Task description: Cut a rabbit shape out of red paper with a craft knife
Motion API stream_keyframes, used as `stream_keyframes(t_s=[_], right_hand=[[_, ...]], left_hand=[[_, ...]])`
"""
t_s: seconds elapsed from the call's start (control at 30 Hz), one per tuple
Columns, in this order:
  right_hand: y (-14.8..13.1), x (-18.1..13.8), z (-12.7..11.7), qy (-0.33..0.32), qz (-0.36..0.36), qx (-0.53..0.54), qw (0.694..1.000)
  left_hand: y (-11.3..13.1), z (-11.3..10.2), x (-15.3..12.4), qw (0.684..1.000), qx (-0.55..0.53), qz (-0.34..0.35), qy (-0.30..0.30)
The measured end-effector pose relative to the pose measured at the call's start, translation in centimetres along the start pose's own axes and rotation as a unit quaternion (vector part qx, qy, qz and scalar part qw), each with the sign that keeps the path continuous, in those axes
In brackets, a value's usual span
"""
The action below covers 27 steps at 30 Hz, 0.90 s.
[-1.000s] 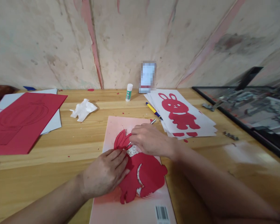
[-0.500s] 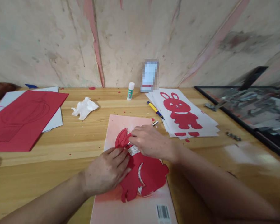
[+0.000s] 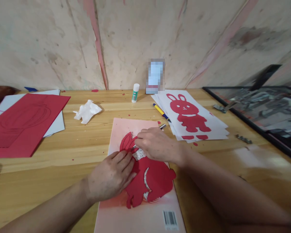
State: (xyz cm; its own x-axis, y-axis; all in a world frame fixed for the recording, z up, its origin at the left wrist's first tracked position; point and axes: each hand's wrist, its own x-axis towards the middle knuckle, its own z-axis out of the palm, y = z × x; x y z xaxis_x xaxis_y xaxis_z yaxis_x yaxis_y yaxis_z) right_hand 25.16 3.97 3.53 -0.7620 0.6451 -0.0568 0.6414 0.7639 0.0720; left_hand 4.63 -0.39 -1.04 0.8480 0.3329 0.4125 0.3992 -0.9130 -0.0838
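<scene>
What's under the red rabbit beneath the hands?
A pink board shows around the rabbit, and a rough whitish surface through its openings. Whatever lies beneath its solid red parts and the left hand is covered.

wooden table (image 3: 38, 178) | pink booklet (image 3: 135, 220) | glue stick (image 3: 135, 93) (upright) | crumpled tissue (image 3: 87, 111) | white sheets (image 3: 218, 130)
</scene>
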Motion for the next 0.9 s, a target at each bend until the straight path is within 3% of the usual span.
stream_keyframes(t_s=[0.17, 0.47, 0.9], right_hand=[[0.0, 0.0, -0.8, -0.034, 0.007, 0.004, 0.999], [-0.2, 0.0, 0.3, 0.017, -0.014, -0.009, 1.0], [0.7, 0.1, -0.5, -0.028, -0.007, -0.02, 0.999]], left_hand=[[0.1, 0.0, 0.0, 1.0, 0.006, 0.001, 0.004], [0.0, 0.0, 0.1, 1.0, 0.0, 0.0, 0.007], [-0.2, -0.1, 0.3, 1.0, -0.016, -0.01, -0.012]])
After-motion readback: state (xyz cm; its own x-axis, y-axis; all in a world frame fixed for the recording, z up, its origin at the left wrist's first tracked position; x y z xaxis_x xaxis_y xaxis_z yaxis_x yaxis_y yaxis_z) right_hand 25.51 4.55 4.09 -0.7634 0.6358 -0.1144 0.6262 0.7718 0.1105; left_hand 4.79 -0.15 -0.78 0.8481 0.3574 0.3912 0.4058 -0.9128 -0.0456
